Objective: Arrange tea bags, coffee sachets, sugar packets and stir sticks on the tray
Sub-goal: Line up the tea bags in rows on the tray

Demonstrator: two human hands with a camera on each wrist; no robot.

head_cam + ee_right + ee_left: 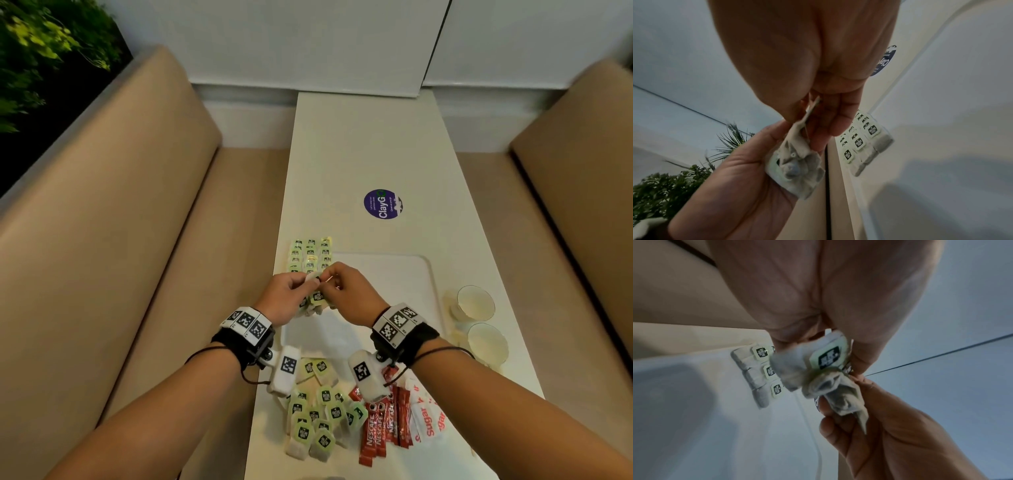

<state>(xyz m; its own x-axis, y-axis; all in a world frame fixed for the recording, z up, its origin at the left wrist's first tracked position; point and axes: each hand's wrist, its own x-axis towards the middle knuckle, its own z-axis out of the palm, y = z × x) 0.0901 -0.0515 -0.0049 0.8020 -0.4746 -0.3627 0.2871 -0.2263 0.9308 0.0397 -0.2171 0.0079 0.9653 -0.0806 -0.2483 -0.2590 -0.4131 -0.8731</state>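
Both hands hover over the left part of the white tray (394, 274). My left hand (301, 284) grips a small bunch of tea bags (317, 298) with green tags. In the left wrist view my right hand (840, 402) pinches a crumpled tea bag (840, 395) in that bunch, and the head view shows that hand (334, 279) at the bunch's top. Rows of tea bags (310, 255) lie at the tray's far left corner. Loose tea bags (315, 418), red coffee sachets (380, 425) and white sugar packets (428, 421) lie near the table's front edge.
Two paper cups (474, 303) (486, 342) stand on the table to the right of the tray. A round purple sticker (382, 204) is on the white table beyond the tray. Beige benches flank the narrow table on both sides.
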